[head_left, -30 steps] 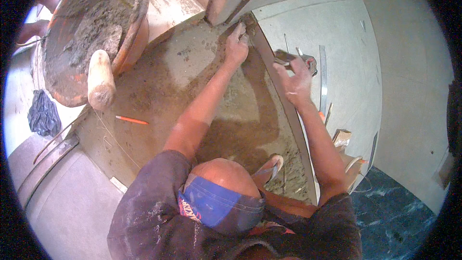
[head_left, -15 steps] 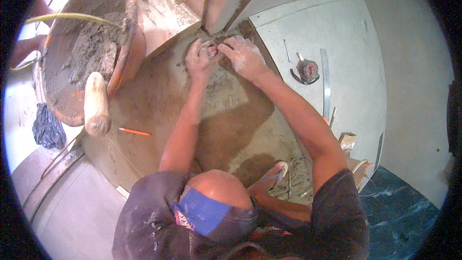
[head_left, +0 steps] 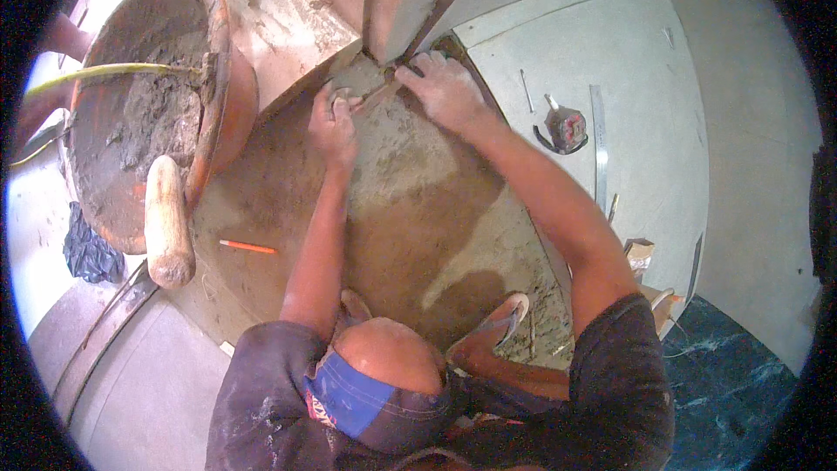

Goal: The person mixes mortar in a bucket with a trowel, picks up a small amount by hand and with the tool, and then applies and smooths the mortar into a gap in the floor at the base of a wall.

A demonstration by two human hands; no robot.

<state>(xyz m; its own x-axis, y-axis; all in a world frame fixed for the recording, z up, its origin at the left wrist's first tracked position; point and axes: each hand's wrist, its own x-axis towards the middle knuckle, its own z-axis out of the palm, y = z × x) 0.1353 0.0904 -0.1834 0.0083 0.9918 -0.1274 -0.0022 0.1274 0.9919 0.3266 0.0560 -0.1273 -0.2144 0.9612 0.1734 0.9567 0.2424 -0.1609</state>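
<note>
My left hand [head_left: 333,129] is closed over the wet mortar floor [head_left: 418,209], its fingertips pinched on one end of a thin brown strip [head_left: 375,94]. The strip slants up toward my right hand [head_left: 446,94], at the foot of a pale upright post [head_left: 392,0]. That hand is palm down with curled fingers near the post's bottom corner; what lies under its fingertips is hidden. Smeared grey mortar surrounds both hands.
An orange basin [head_left: 228,92] of mortar stands at left, with a thick wooden handle [head_left: 170,227] at its rim and another person's hand [head_left: 65,39] beyond. An orange pencil [head_left: 248,247] lies nearby. On the white panel [head_left: 649,78] are a metal ruler [head_left: 599,139] and a black-and-red tool [head_left: 567,129].
My left hand has drawn back from my right, leftward and nearer to me, baring the thin strip between them. My right hand stays near the post. The whole view has shifted slightly.
</note>
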